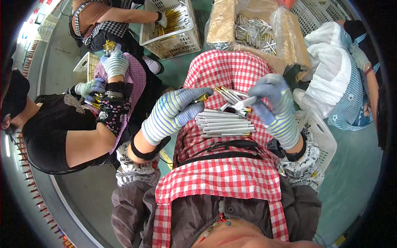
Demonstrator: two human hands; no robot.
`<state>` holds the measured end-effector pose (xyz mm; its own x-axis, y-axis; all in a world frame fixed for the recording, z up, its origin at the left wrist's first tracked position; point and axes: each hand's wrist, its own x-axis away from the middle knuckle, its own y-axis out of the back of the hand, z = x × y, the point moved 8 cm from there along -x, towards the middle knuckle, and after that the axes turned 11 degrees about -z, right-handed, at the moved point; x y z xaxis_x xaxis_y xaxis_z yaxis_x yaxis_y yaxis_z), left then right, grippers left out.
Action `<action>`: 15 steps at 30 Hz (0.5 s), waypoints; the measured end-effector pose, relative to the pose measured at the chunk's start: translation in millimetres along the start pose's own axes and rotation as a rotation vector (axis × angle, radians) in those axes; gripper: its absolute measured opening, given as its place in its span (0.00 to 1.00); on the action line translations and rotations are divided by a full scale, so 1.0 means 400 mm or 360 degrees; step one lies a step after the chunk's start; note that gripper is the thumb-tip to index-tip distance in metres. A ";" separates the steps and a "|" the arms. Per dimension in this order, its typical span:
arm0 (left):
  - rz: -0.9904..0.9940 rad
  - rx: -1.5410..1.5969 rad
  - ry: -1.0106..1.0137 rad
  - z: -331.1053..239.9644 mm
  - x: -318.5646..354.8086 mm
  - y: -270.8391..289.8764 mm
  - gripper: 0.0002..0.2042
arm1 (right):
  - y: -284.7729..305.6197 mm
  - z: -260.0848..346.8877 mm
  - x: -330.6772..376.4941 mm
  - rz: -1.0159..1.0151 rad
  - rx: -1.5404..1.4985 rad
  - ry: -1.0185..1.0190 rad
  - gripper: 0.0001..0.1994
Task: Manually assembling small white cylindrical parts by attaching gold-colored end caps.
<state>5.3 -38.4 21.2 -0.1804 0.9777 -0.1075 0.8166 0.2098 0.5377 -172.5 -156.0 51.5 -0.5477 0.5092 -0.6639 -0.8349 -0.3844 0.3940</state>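
While the white tube (245, 103), blurred, sits pinched between thumb and fingers of the right hand (275, 108) above the red-checked apron (219, 180), the left hand (171, 112) pinches a gold-ended piece (202, 98) just left of it. Both look light, stiff, probably slick. Best hold, judging by shape: mid-barrel, light squeeze; thin walls could dent. Nearer the body, a row of white tubes (225, 123) lies side by side on the apron; loose gold-ended tubes (227, 94) lie slantwise beyond. Farther out: cardboard box (221, 29) of metallic tubes (255, 35), white crate (175, 47) with gold pieces (171, 22), co-worker's gloved hand (115, 65) holding gold parts (109, 46).
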 end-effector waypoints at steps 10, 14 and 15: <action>0.0017 -0.0027 -0.0210 -0.006 -0.025 -0.006 0.17 | 0.001 -0.069 0.049 -0.0352 -0.1193 -0.1045 0.10; 0.0103 -0.0080 -0.0354 -0.024 -0.020 -0.019 0.20 | -0.029 -0.054 0.055 -0.0335 -0.1298 -0.1133 0.09; 0.0163 -0.0184 -0.0335 -0.029 -0.014 -0.016 0.21 | -0.035 -0.044 0.051 -0.0319 -0.1247 -0.1163 0.09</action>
<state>-5.3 -45.3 28.1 0.0279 0.9767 -0.2129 0.7546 0.1192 0.6453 -170.9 -153.7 21.4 -0.5218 0.8525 -0.0308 -0.7879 -0.4955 -0.3657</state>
